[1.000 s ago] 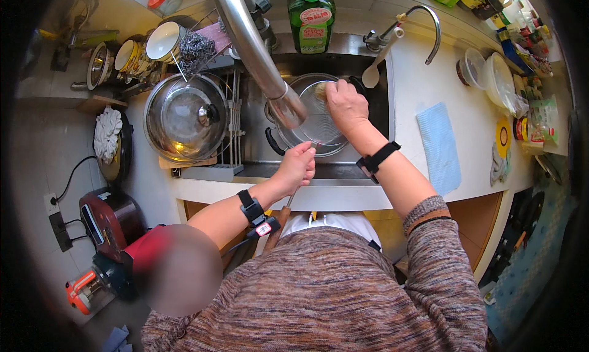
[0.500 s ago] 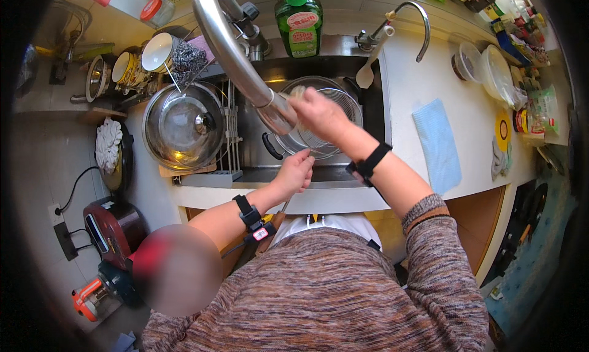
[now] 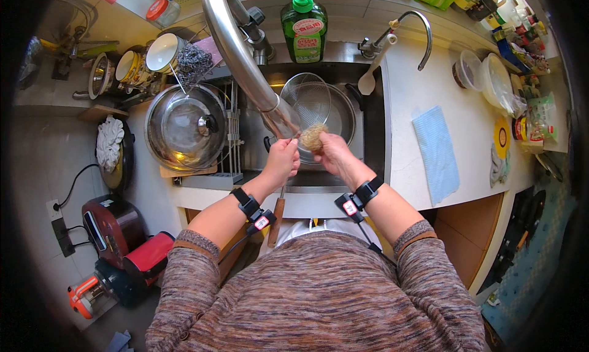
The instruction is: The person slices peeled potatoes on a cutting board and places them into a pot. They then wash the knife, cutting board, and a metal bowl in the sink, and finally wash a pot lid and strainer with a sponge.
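My left hand (image 3: 281,164) is closed around the thin metal shaft of a mesh strainer, below the faucet spout. The strainer's wooden handle (image 3: 277,222) hangs down past the counter's front edge. Its round wire mesh bowl (image 3: 306,99) lies over a steel pot (image 3: 348,128) in the sink. A tan fibrous scrubber (image 3: 313,137) is pinched in my right hand (image 3: 339,154), close beside my left fingers and the shaft. Whether the scrubber touches the shaft is hard to make out.
The curved steel faucet (image 3: 236,51) arches over the sink (image 3: 374,149). Behind stands a green soap bottle (image 3: 305,30). Left are a glass lid (image 3: 178,146) and a dish rack (image 3: 232,131). Right are a white spoon (image 3: 367,82) and a blue cloth (image 3: 437,152).
My right hand has brought the scrubber down from beside the spout toward my left hand. The strainer's mesh bowl has shifted left and away, and my left hand slightly left.
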The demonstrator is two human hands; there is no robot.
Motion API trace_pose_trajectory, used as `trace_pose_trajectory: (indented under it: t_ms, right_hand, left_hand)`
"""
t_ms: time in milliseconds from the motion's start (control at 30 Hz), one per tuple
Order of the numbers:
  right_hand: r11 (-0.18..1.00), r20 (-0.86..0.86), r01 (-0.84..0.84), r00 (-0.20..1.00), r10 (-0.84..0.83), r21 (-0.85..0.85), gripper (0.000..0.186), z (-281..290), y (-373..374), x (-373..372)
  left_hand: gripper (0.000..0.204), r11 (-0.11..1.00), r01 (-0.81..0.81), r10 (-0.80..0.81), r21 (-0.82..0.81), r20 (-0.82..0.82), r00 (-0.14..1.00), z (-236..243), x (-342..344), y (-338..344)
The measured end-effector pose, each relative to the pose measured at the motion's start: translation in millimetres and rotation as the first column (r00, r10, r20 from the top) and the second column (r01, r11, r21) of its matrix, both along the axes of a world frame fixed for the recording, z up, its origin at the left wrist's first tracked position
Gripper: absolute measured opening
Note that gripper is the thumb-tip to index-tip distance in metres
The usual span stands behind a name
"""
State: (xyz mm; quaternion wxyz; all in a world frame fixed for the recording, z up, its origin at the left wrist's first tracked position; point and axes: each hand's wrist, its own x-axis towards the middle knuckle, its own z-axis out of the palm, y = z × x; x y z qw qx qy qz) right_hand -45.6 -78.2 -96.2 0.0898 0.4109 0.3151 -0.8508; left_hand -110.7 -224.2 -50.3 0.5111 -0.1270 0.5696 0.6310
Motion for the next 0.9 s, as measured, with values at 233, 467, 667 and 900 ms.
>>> trace_pose_trajectory:
  t_ms: [233,467,667,900]
  right_hand:
    - [0.966,-0.02,0.195,0.979,-0.201,-0.168,0.018,5,-6,-24]
    - [0.96,-0.014,0.09,0.996,-0.09,0.265,0.016,24,39,-45]
    - [0.707,0.198,-0.313,0.95,0.243,0.634,0.017,39,56,-26]
    - [0.599,0.376,-0.506,0.862,0.34,0.62,0.015,40,33,-8]
  left_hand:
    - [0.037,0.984,0.143,-0.136,0.11,-0.072,0.988,-7,-1,7]
    - [0.041,0.988,0.151,-0.141,0.032,-0.222,0.965,-9,-42,-5]
    - [0.069,0.972,-0.213,0.235,0.1,-0.385,0.893,-12,-172,11]
    - [0.057,0.982,-0.188,0.181,0.019,-0.372,0.91,-12,-207,20]
